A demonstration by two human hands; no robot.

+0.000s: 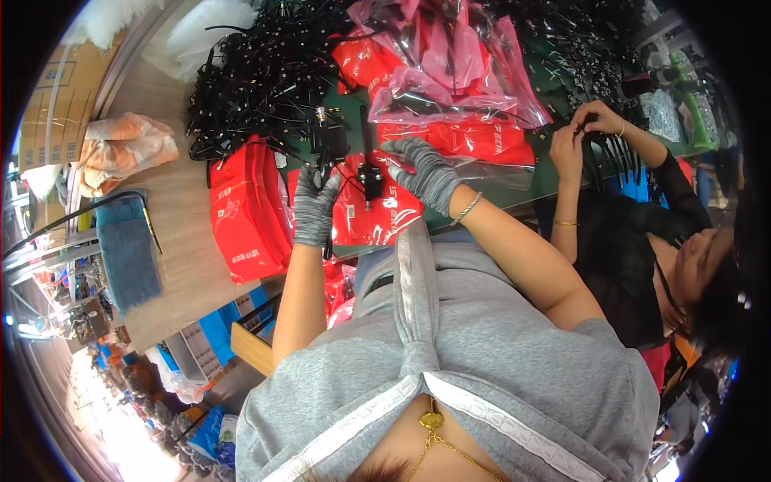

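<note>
My left hand [315,210], in a grey knit glove, has its fingers curled at the lower end of a black part [329,145] with a small metallic tip. My right hand [426,174], gloved alike, reaches in from the right with its fingers stretched out and apart. Between the hands, a black device [370,178] with a thin rod lies over a flat red packet [373,221]. The right fingertips are close beside this device; whether they touch it I cannot tell. A thin black cable curves between the two black pieces.
A stack of red packets [247,210] stands left of my hands. Beyond are a heap of black cabled parts [249,88] and pink plastic bags [458,60], with more red packets [482,143]. At the right, a co-worker's hands [582,132] handle small dark parts.
</note>
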